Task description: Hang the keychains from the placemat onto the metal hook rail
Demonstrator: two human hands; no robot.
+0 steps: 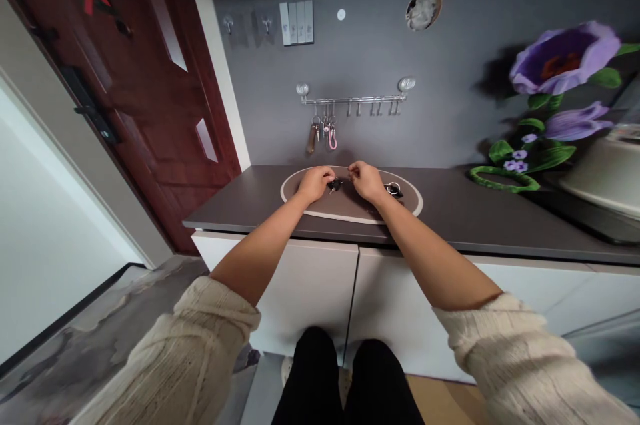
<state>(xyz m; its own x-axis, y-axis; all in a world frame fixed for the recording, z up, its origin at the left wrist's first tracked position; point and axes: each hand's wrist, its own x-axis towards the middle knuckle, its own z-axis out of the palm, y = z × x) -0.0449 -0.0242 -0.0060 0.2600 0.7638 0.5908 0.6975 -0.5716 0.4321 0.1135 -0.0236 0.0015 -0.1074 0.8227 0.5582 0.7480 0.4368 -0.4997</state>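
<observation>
My left hand [316, 183] is closed over the left half of an oval brown mat [350, 214] with a pale rim. At its fingertips is a small dark bunch of keys [335, 185], with a bit of metal showing below. Just to the right, my right hand [367, 181] is raised a little above the mat with its fingers pinched together. Whatever those fingers hold, if anything, is too small to make out. Beside my right wrist lies a black key fob with a metal ring [393, 190].
A clear hook rail [355, 101] on the grey wall carries several key rings [325, 133] at its left end and bare hooks at the right. Purple artificial flowers [565, 65] and a pale rounded appliance [605, 171] stand right on the dark counter [450, 211]. A red-brown door [150, 98] is left.
</observation>
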